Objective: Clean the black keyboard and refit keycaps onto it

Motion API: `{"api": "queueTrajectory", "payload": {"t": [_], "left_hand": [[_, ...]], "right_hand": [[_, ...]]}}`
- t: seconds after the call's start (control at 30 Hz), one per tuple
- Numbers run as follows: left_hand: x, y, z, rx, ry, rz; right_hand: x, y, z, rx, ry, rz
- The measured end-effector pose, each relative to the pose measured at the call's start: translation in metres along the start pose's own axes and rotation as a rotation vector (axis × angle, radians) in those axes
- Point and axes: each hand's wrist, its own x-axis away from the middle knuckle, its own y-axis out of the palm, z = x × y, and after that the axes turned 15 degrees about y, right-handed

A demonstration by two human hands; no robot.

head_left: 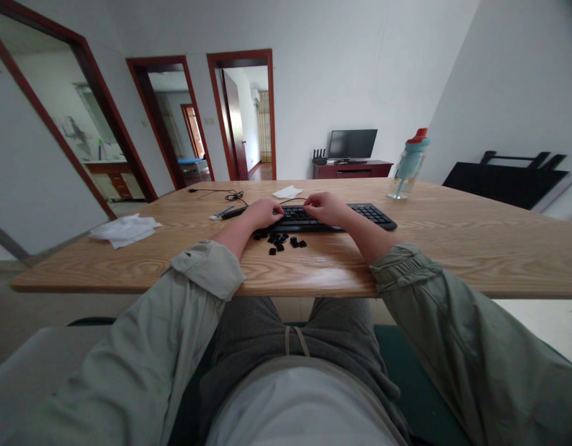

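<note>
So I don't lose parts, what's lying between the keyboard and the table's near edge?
The head view shows small black keys on the table, nearer the keyboard.

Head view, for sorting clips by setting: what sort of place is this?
Probably a home's main room: a wooden table, a flat screen on a low cabinet, and a curtain through a doorway.
</note>
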Motion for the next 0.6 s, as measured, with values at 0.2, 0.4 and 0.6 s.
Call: {"api": "queueTrajectory", "payload": {"t": [0.2, 0.4, 0.6], "left_hand": [[-0.0002, -0.0022, 0.0031, -0.003, 0.068, -0.018], [-0.0004, -0.0025, 0.002, -0.052, 0.047, 0.006], [-0.001, -0.0001, -0.0009, -0.055, 0.045, -0.014]], "right_hand": [[0.0, 0.0, 0.0008, -0.022, -0.027, -0.014], [0.0023, -0.0014, -0.0018, -0.008, -0.016, -0.004], [0.0029, -0.0014, -0.0018, -0.004, -0.021, -0.008]]}}
